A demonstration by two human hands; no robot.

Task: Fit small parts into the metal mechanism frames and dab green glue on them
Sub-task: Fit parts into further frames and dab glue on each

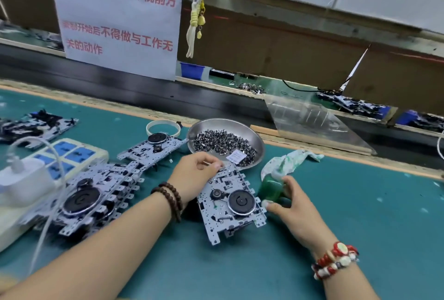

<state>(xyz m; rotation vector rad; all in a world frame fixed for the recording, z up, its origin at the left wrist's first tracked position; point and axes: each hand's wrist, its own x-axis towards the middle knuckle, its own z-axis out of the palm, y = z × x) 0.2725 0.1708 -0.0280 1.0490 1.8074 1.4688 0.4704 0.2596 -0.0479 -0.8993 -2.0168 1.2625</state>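
Teal counter (pixel 360 203) of an assembly line, belt behind. Our left hand (pixel 194 174) sits on the far end of the metal frame (pixel 228 206), fingers curled, thumb and forefinger pinched at its top edge; whether a small part is between them we cannot tell. Our right hand (pixel 293 206) grips the green glue bottle (pixel 271 189), fingers wrapped round it, just beside the frame's right edge at 3 o'clock. Frame's long axis runs roughly 11 to 5 o'clock between both hands, touching the left one. Steel dish (pixel 257 141) of small parts (pixel 221 141) lies at 12 o'clock, nearer the left hand. Stack of frames (pixel 96 191) at 9 o'clock. We judge glue goes on next.
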